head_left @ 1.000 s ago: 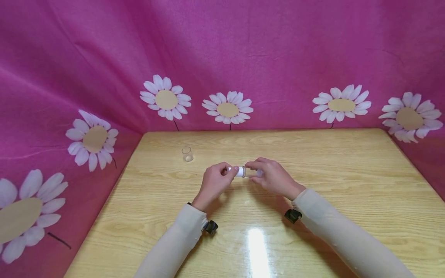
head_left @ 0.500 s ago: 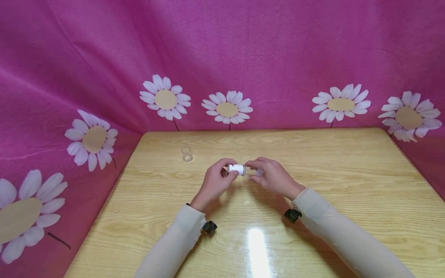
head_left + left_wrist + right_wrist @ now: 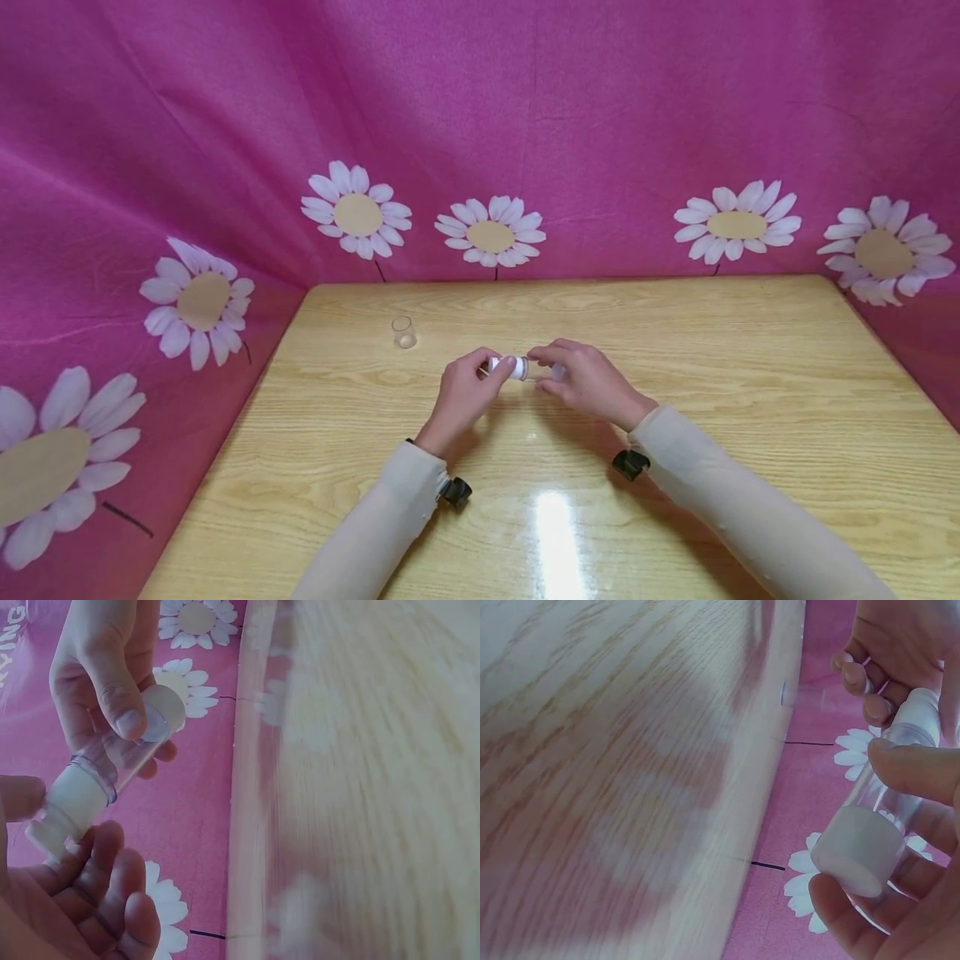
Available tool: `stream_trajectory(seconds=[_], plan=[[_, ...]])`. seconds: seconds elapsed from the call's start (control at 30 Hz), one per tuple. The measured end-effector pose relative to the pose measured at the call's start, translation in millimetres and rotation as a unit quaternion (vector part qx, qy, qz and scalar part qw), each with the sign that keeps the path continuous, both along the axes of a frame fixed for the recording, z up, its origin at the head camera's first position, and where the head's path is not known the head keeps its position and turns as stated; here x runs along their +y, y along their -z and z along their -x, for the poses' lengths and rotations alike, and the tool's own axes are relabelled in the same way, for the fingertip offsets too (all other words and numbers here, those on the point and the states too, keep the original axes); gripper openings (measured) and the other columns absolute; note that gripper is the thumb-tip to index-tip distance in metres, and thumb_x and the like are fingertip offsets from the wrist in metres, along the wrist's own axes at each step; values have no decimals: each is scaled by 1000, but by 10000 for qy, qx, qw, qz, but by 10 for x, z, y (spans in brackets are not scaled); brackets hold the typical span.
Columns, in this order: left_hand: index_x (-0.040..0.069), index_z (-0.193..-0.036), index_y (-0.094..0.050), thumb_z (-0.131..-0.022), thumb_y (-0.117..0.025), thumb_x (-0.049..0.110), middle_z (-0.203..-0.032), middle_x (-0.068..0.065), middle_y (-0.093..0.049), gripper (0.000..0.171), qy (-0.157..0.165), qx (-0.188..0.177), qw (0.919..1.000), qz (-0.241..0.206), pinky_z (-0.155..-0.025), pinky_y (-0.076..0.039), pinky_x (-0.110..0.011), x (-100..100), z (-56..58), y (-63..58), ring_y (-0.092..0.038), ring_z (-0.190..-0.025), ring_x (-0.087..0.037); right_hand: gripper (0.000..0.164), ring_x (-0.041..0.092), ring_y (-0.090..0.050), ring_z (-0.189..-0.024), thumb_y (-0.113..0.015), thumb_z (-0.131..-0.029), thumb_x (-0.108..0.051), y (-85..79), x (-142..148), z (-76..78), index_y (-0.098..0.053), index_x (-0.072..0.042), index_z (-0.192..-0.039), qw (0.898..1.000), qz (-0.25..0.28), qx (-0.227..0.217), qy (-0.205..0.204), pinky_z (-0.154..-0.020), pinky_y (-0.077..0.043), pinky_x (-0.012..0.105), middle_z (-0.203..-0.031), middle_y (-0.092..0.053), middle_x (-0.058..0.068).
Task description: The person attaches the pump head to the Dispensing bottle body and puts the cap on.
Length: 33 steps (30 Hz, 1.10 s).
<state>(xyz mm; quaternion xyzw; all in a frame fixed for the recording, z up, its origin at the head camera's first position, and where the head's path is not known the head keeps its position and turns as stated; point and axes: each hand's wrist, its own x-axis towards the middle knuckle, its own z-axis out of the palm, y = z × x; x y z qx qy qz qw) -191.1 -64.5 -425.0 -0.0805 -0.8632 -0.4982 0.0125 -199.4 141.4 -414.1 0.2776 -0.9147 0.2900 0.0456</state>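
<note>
A small clear pump bottle is held on its side above the table, between the two hands. Its white pump top points left and its white base points right. The left hand pinches the pump top between thumb and fingers, the thumb lying over the white part in the head view. Around the clear body and base curl the thumb and fingers of the right hand. In the left wrist view the pump top sits against the bottle's neck. A small clear cap stands on the table, beyond the left hand.
The wooden table has a glossy top with a bright light reflection near the front. A pink cloth with white daisies hangs behind it and along both sides. Each wrist carries a small black camera.
The left thumb slid down off the white pump top half a second ago and now lies over it again, the fingers shifting around it. The right hand stays nearly still; the clear cap has not moved.
</note>
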Motion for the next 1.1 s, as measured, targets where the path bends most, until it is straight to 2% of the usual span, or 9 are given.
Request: stream_trajectory(seconds=[0.1,0.33,0.47,0.63,0.73,0.83,1.0,1.1], plan=[[13,-95,-70,-96,-62,39,-78,-2,-61,27,48,7,10000,47,-59,-41,-24,-4,-5,5,-50,-67,-13,38,20,-66,-91,-76,-86,-13,2,-6,-4,-68,-11,-123,10000,-43,-45,17,-80,-57,38,-110,-72,11],[13,-95,-69,-96,-62,37,-78,-1,-60,26,78,20,9999,133,-59,-41,-24,-13,-7,14,-49,-67,-12,38,19,-65,-91,-77,-86,-14,6,-20,-8,-68,-12,-124,9999,-60,-150,42,-81,-57,39,-111,-71,11],[14,-101,-69,-96,-63,36,-80,-1,-59,24,183,-25,9998,72,-59,-40,-23,-25,-15,8,-49,-69,-13,39,19,-65,-91,-77,-86,-14,13,-19,-2,-68,-12,-124,9999,-42,-155,28,-82,-58,39,-112,-71,11],[15,-116,-65,-96,-64,26,-95,-5,-63,23,503,152,9985,-161,-62,-45,-21,-43,-9,26,-53,-78,-14,38,20,-66,-92,-76,-87,-13,18,-9,8,-68,-11,-124,10000,-9,-53,-6,-81,-57,39,-110,-71,10],[10,-121,-63,-95,-65,19,-108,-7,-65,27,687,387,9966,-248,-68,-49,-21,-51,-4,45,-57,-86,-18,38,22,-67,-93,-75,-87,-12,26,-7,7,-67,-9,-125,10000,23,-8,-22,-81,-57,40,-109,-71,11],[7,-124,-62,-95,-65,16,-114,-8,-65,31,736,499,9957,-260,-71,-49,-21,-54,-3,56,-59,-90,-21,38,24,-67,-94,-75,-88,-12,31,-10,-1,-67,-8,-124,9999,81,20,-56,-82,-57,42,-109,-71,12],[13,-130,-58,-96,-65,30,-111,-8,-63,39,501,64,9984,-245,-64,-48,-24,-51,-8,39,-57,-82,-17,38,27,-68,-95,-75,-87,-11,35,-16,-4,-67,-8,-124,9999,120,6,-89,-84,-57,44,-109,-71,14],[16,-124,-61,-96,-61,44,-104,-6,-64,40,256,-164,9994,-141,-61,-47,-26,-51,-1,22,-56,-74,-14,39,26,-68,-95,-75,-87,-11,27,-24,-2,-67,-8,-125,9999,82,-15,-63,-83,-57,43,-109,-71,13]])
